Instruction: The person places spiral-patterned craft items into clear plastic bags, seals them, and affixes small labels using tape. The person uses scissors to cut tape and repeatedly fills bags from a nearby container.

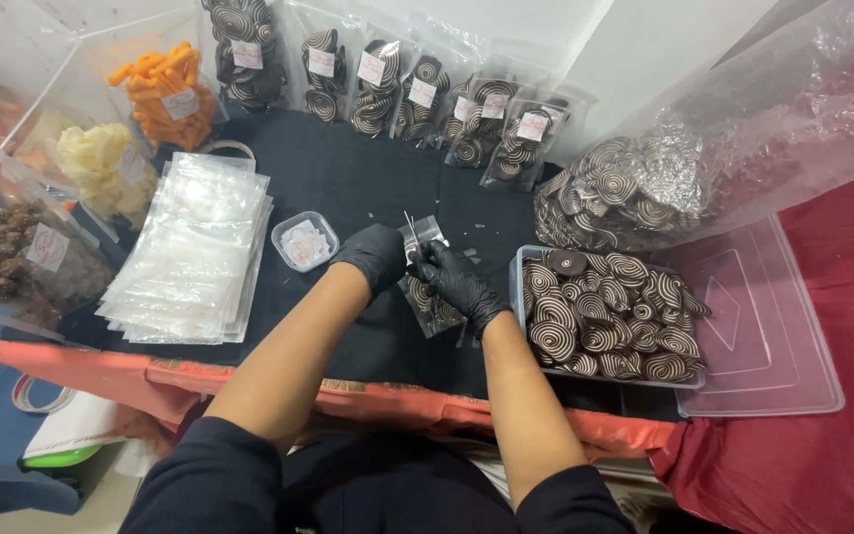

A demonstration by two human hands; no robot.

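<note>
Both gloved hands, left hand (376, 255) and right hand (457, 282), pinch the top of a small clear pouch (425, 287) partly filled with spiral chips, on the black cloth (348, 178) beside the chip-filled tray (536, 341).

Bag stack (190, 252) left, cookie tub (610, 311) right, filled packs (387, 84) behind.

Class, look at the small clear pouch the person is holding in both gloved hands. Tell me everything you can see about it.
The small clear pouch is thin, glossy plastic, partly filled with brown-and-cream spiral chips in its lower half. It lies tilted over the black cloth, mouth facing away from the person. The left hand and right hand, both in black gloves, pinch its open top edge.
</note>
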